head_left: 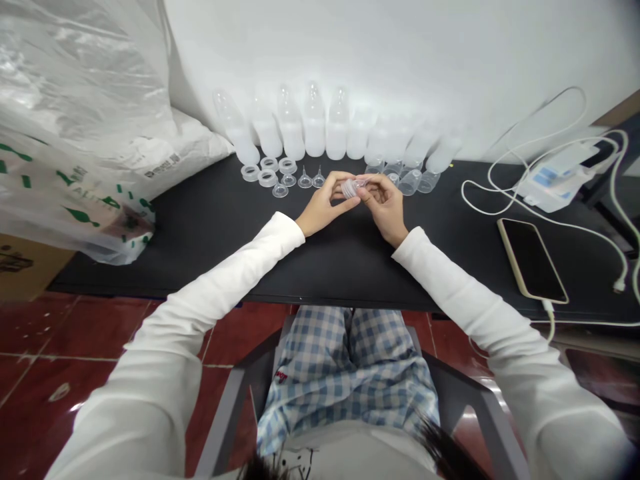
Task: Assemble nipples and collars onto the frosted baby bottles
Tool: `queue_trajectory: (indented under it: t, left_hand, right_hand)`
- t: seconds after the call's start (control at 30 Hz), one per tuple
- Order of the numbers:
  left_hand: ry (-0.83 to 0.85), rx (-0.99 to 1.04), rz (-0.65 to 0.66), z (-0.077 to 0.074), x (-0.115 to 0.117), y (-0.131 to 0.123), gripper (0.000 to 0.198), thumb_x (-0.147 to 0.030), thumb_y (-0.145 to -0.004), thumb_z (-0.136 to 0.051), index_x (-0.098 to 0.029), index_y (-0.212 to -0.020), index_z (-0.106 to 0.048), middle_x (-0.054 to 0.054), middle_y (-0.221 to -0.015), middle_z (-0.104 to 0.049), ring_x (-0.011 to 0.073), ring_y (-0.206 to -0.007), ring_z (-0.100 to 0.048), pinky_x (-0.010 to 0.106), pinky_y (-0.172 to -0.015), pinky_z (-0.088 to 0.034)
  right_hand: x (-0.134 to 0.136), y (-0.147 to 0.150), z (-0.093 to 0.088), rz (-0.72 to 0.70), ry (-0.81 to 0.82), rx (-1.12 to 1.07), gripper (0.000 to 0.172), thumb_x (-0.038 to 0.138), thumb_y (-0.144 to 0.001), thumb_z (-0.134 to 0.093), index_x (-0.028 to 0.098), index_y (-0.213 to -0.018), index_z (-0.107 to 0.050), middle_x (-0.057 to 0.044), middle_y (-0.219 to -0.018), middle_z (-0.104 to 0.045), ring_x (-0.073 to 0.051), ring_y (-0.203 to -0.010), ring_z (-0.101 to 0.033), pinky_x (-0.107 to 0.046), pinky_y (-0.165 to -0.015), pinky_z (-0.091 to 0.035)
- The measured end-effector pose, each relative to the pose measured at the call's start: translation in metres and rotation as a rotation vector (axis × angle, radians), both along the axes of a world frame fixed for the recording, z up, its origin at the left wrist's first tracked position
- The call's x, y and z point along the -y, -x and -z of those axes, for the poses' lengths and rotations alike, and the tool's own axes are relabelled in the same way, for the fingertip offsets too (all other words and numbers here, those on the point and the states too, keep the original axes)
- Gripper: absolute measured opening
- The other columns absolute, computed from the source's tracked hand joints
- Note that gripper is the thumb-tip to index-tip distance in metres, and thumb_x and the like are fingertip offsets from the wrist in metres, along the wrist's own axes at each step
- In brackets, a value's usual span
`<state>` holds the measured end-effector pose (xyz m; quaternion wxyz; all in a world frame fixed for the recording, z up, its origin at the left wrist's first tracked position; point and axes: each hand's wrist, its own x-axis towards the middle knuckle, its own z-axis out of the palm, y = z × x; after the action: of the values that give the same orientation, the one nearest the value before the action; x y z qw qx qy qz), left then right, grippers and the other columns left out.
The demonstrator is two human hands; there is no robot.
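Note:
My left hand is closed round a whitish, ridged bottle collar above the black table. On the collar's right side, the fingers of my right hand are closed at a clear piece that looks like a silicone nipple, mostly hidden by the fingers. Beyond my left hand lie several loose screw collars and clear nipples, two of them with thin tips pointing up. Clear caps stand in a group beyond my right hand. Along the wall runs a row of milky baby bottles, several with clear domed caps on.
Plastic bags and a white parcel crowd the left end of the black table. At right lie a phone on a charging cable, looped white cables and a white power strip.

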<state>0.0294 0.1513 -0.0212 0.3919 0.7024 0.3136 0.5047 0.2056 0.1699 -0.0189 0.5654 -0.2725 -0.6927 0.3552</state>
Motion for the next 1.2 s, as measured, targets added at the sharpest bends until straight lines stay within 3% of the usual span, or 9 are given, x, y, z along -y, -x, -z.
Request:
queue_trajectory:
  t: [0.3,0.6,0.73,0.83,1.0,1.13,1.2]
  left_hand:
    - [0.177,0.065,0.143,-0.005,-0.007,0.011,0.059,-0.061,-0.076,-0.082,-0.022,-0.113,-0.057,0.009,-0.125,-0.068,0.0218,-0.115,-0.069,0.037,-0.098,-0.058]
    - [0.373,0.177,0.300,-0.010,-0.011,0.018,0.056,-0.055,-0.072,-0.088,-0.020,-0.110,-0.065,0.006,-0.104,-0.074,0.0178,-0.097,-0.074,0.035,-0.096,-0.058]
    - [0.291,0.121,0.219,-0.010,-0.010,0.018,0.057,-0.056,-0.072,-0.087,-0.020,-0.108,-0.061,0.006,-0.107,-0.073,0.0187,-0.102,-0.073,0.037,-0.099,-0.058]
    - [0.197,0.065,0.156,-0.007,-0.012,0.016,0.061,-0.059,-0.071,-0.086,-0.021,-0.109,-0.057,0.009,-0.121,-0.070,0.0207,-0.113,-0.070,0.040,-0.104,-0.056]
    - [0.025,-0.003,0.068,0.000,-0.013,0.008,0.065,-0.066,-0.075,-0.079,-0.023,-0.115,-0.051,0.013,-0.135,-0.063,0.0223,-0.122,-0.067,0.041,-0.104,-0.056]
    - [-0.102,-0.105,-0.066,-0.003,-0.008,0.005,0.067,-0.068,-0.080,-0.073,-0.022,-0.122,-0.052,0.013,-0.134,-0.062,0.0243,-0.123,-0.066,0.039,-0.100,-0.058]
    - [-0.107,-0.138,-0.065,-0.006,-0.005,0.005,0.065,-0.069,-0.084,-0.068,-0.020,-0.123,-0.054,0.013,-0.129,-0.064,0.0237,-0.119,-0.067,0.037,-0.099,-0.058]
  right_hand:
    - [0.004,0.005,-0.001,0.031,0.021,-0.018,0.044,0.064,-0.080,-0.077,0.024,-0.095,-0.067,-0.004,-0.104,-0.074,-0.016,-0.087,-0.069,-0.032,-0.078,-0.060]
    - [0.005,0.007,0.001,-0.010,0.054,-0.020,0.048,0.066,-0.080,-0.076,0.024,-0.094,-0.061,-0.003,-0.105,-0.072,-0.014,-0.080,-0.066,-0.031,-0.072,-0.062]
    - [0.003,0.004,0.001,-0.025,0.047,0.020,0.048,0.067,-0.082,-0.074,0.025,-0.105,-0.066,-0.005,-0.112,-0.069,-0.016,-0.090,-0.068,-0.034,-0.083,-0.062]
    - [0.002,0.002,0.002,0.022,0.003,0.086,0.048,0.069,-0.086,-0.068,0.026,-0.108,-0.069,-0.006,-0.114,-0.069,-0.018,-0.098,-0.067,-0.037,-0.090,-0.060]
    - [0.001,0.002,0.004,0.092,-0.083,0.105,0.043,0.066,-0.093,-0.060,0.026,-0.106,-0.067,-0.006,-0.111,-0.068,-0.019,-0.101,-0.066,-0.037,-0.091,-0.058]
    - [0.002,0.002,0.003,0.112,-0.127,0.133,0.041,0.064,-0.097,-0.056,0.027,-0.111,-0.066,-0.006,-0.110,-0.065,-0.018,-0.098,-0.065,-0.036,-0.090,-0.058]
    - [0.003,0.002,0.002,0.118,-0.142,0.141,0.040,0.062,-0.098,-0.055,0.026,-0.112,-0.065,-0.006,-0.109,-0.063,-0.017,-0.095,-0.064,-0.035,-0.087,-0.058]
